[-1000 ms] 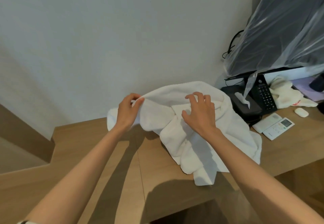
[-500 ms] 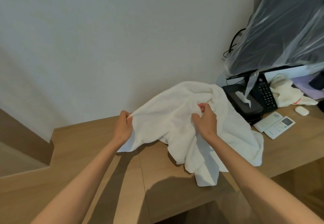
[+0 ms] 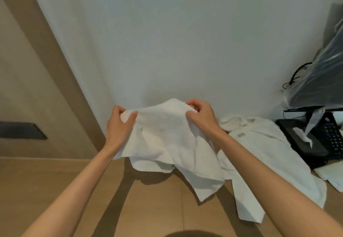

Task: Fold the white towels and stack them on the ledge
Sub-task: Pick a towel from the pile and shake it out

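Pale wall (image 3: 167,42) fills most of your view, and below it a wooden surface (image 3: 157,209) runs right to a black tissue box (image 3: 300,142) and a telephone (image 3: 332,136). No folded towel and no stack shows anywhere, so I judge the task to be near its start: nothing is finished. You have one white towel (image 3: 167,144) in the air to be squared up. A second towel (image 3: 259,149) lies rumpled on the surface just to its right, partly behind your right forearm, waiting its turn.

Your left hand (image 3: 118,127) grips the held towel at its upper left edge, the thumb pressed over the cloth and the other fingers (image 3: 118,109) curled behind it. Your right hand (image 3: 201,118) pinches the upper right edge, its fingers bunched tight on a gather of cloth. Both hands are clamped on this one towel, fairly near each other, so the top edge bows up between them rather than pulling straight. The rest hangs in loose folds. I cannot tell whether its lowest corner touches the surface.
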